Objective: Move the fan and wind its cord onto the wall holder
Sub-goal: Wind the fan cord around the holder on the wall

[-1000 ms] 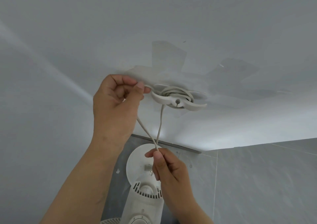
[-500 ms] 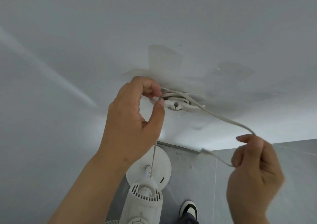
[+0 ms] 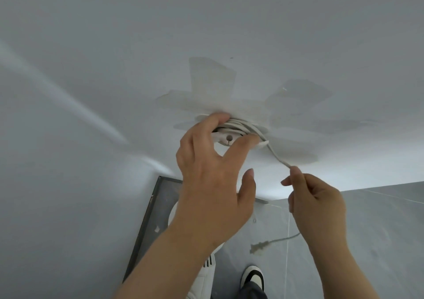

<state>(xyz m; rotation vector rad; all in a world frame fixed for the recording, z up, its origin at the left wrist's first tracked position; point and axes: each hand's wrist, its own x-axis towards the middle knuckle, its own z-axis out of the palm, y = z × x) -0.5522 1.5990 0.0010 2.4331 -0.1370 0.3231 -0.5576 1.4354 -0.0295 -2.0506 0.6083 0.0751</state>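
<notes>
White cord (image 3: 241,125) is mostly wound on the wall holder (image 3: 227,139) under the left hand's (image 3: 206,172) spread fingers, while the right hand (image 3: 319,200) at four o'clock pinches what looks like the short last bit.

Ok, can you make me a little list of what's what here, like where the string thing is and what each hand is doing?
cord: mostly coiled round the wall holder
loose end: runs down to the right hand, plug dangling below
left hand: index finger and thumb bracket the coil
right hand: pinches the cord
fan: standing on the floor below, mostly hidden by the left arm
shoe: beside the fan
</notes>
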